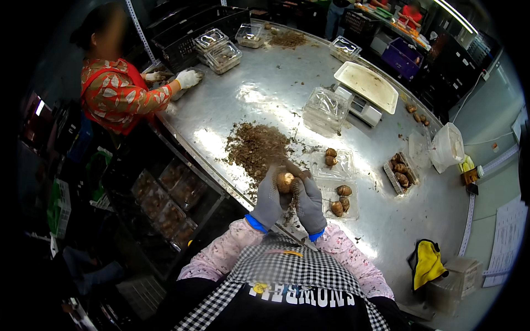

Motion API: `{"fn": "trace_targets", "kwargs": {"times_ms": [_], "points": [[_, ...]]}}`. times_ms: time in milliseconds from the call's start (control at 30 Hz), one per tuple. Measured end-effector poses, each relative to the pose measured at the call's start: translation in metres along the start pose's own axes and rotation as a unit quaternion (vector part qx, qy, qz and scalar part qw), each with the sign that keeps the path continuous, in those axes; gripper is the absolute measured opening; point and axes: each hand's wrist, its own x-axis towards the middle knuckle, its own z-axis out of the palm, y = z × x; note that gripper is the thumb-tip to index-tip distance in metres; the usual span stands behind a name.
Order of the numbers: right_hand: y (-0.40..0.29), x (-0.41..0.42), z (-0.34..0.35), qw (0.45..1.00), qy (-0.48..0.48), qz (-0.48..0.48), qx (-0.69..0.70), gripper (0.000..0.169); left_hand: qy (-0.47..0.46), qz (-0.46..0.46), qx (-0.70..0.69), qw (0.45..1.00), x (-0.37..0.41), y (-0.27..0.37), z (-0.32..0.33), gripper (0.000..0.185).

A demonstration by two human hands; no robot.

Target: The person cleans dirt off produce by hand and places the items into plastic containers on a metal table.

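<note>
My left hand (267, 198), in a grey work glove with a blue cuff, grips a brown taro corm (285, 182) from its left side. My right hand (308, 202), gloved alike, is on the corm's other side, with loose brown matter hanging by its fingers; whether it holds a tool is hidden. Beyond my hands lies a heap of brown peelings (256, 149). To the right is an open clear plastic clamshell box (352, 186), with corms in its lid (331, 156) and in its base (344, 190). A filled box of corms (401, 173) stands farther right.
On the metal table (397, 231) are a weighing scale (366, 92), stacked clear boxes (326, 111), a white bag (448, 147) and a yellow cloth (430, 265). A co-worker (120, 91) works at the left edge. Packed boxes (167, 215) lie in a crate lower left.
</note>
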Motion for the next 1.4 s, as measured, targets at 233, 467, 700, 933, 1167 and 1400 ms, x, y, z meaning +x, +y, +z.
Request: {"fn": "trace_targets", "kwargs": {"times_ms": [233, 467, 700, 933, 1167, 1400], "points": [[-0.010, 0.002, -0.009, 0.974, 0.024, -0.094, -0.206, 0.028, -0.293, -0.107, -0.193, 0.930, 0.034, -0.029, -0.058, 0.045], [-0.018, 0.009, -0.006, 0.832, -0.227, -0.263, -0.432, 0.019, 0.039, 0.028, -0.019, 0.999, 0.051, -0.027, -0.050, 0.053], [-0.017, 0.022, -0.027, 0.908, -0.123, -0.077, -0.392, 0.029, -0.266, -0.109, -0.139, 0.948, 0.042, -0.003, -0.080, 0.052], [-0.023, 0.023, -0.025, 0.957, -0.168, 0.033, -0.236, 0.027, -0.127, 0.066, 0.187, 0.972, 0.027, 0.004, -0.049, 0.053], [0.042, -0.005, -0.029, 0.925, -0.134, 0.008, -0.356, 0.028, -0.115, 0.128, 0.170, 0.970, 0.029, 0.002, -0.033, 0.043], [-0.008, 0.018, -0.029, 0.925, -0.098, 0.141, -0.339, 0.034, -0.120, 0.132, 0.197, 0.964, 0.032, -0.011, -0.050, 0.039]]}}
